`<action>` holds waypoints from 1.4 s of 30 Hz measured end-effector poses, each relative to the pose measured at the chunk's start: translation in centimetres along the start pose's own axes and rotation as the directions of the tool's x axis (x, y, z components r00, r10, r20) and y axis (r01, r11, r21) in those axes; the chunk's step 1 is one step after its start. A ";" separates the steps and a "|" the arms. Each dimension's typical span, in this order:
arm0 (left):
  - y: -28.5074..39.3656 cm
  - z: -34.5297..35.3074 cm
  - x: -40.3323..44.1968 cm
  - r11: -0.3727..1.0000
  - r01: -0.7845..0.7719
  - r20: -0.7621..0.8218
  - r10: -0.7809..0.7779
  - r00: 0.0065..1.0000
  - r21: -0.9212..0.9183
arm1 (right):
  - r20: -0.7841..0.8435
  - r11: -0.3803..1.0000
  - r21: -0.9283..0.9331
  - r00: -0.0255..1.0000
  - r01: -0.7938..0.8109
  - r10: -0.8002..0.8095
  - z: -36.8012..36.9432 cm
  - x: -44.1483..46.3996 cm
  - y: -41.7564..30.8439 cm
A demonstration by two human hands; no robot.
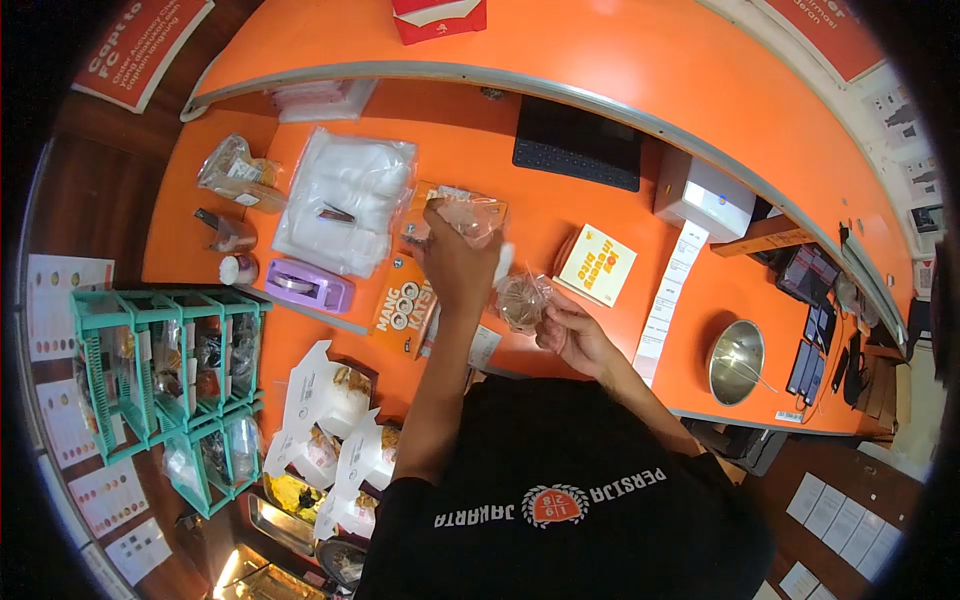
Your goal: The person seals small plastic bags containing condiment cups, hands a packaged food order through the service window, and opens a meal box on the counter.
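Note:
My left hand (pixel 458 262) reaches over the orange printed boxes (pixel 405 300), its fingers curled beside a crumpled clear plastic piece (pixel 474 220). What those fingers grip is partly hidden. My right hand (pixel 580 338) pinches a clear plastic bag (pixel 522 300), bunched up, with something round and dull inside that I cannot make out. A stack of clear plastic bags (pixel 342 200) lies left of my left hand. Right of the held bag sits a cream box (pixel 597 264) with yellow lettering.
At left are a purple tape dispenser (pixel 308 287), plastic jug (pixel 240 172) and green rack (pixel 165 370). Open white food boxes (pixel 330 400) stand beside my left arm. A metal bowl (pixel 735 362), paper strip (pixel 672 300) and white printer-like box (pixel 703 195) are at right. An orange shelf (pixel 560 45) overhangs the back.

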State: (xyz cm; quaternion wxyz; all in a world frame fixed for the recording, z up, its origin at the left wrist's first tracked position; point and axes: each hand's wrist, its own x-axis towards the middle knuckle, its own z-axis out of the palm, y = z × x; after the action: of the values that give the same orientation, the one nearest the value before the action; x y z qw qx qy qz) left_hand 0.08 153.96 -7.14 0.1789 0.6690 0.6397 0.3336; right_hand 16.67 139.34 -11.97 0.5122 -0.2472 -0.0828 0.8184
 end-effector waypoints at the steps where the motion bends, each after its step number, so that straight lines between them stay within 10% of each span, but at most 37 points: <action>1: -0.3 0.4 0.2 0.997 -0.032 -0.041 0.035 0.999 0.064 | 0.001 0.999 -0.037 1.000 0.006 -0.006 0.2 0.0 -0.1; 3: -1.6 0.0 1.2 0.906 -0.079 -0.046 0.066 0.997 -0.416 | -0.006 0.997 -0.074 1.000 0.029 -0.030 0.7 0.2 -0.5; 7: -3.8 -2.9 2.3 0.885 -0.157 -0.155 0.098 0.983 -0.439 | -0.067 0.990 -0.137 0.996 0.042 -0.051 0.5 0.7 -0.7; 10: -4.6 -4.8 2.6 0.680 0.135 0.145 -0.042 0.989 -0.721 | -0.069 0.983 -0.179 0.996 0.049 -0.062 0.4 1.5 -1.4; 14: -3.5 -5.8 2.7 0.693 0.165 0.258 0.033 0.965 -0.702 | -0.061 0.953 -0.297 0.995 0.058 -0.080 0.5 2.1 -2.3; 21: -2.3 -4.3 2.0 0.493 0.586 0.746 0.230 0.625 -0.643 | -0.019 0.800 -0.600 1.000 -0.012 0.001 2.1 2.8 -3.9; 27: -3.5 -1.5 1.8 0.673 0.186 0.568 0.406 0.716 -0.716 | 0.037 0.771 -0.636 0.998 -0.008 0.041 0.7 4.0 -4.6; 30: -2.9 -2.8 1.9 0.806 0.294 0.734 0.237 0.636 -0.514 | 0.056 0.862 -0.507 0.997 -0.019 0.056 0.5 4.2 -4.1; 42: 1.0 -4.3 -1.3 0.899 0.118 0.396 0.067 0.916 -0.423 | 0.025 0.699 -0.712 0.998 0.063 -0.065 1.9 4.1 -3.7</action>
State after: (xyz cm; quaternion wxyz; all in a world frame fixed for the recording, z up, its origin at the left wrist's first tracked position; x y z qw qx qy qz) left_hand -2.04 151.81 -3.73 0.4563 0.6568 0.5066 0.3221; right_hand 17.20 144.84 -10.17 0.4052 -0.4237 -0.4005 0.7042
